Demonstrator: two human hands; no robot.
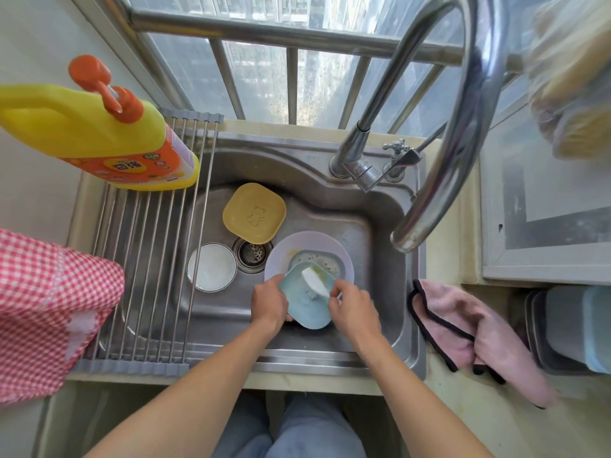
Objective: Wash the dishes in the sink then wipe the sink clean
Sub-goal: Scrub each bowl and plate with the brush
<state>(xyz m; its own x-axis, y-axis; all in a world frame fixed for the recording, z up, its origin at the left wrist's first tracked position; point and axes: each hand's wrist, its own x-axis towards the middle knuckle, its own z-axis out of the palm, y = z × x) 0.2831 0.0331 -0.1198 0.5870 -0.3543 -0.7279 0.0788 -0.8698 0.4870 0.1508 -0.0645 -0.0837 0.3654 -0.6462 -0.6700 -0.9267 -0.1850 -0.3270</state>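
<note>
In the steel sink, my left hand grips the left edge of a light blue square dish, held tilted above the basin. My right hand holds a white brush whose bristles press on the dish's inside. Under the dish lies a lilac plate with foamy, dirty water in it. A yellow square dish sits at the back of the basin, partly over the drain. A white round bowl rests left of the drain.
A roll-up metal drying rack spans the sink's left part, with a yellow detergent bottle on it. The curved faucet arches over the right side. A pink cloth lies on the right counter. A red checked cloth hangs at left.
</note>
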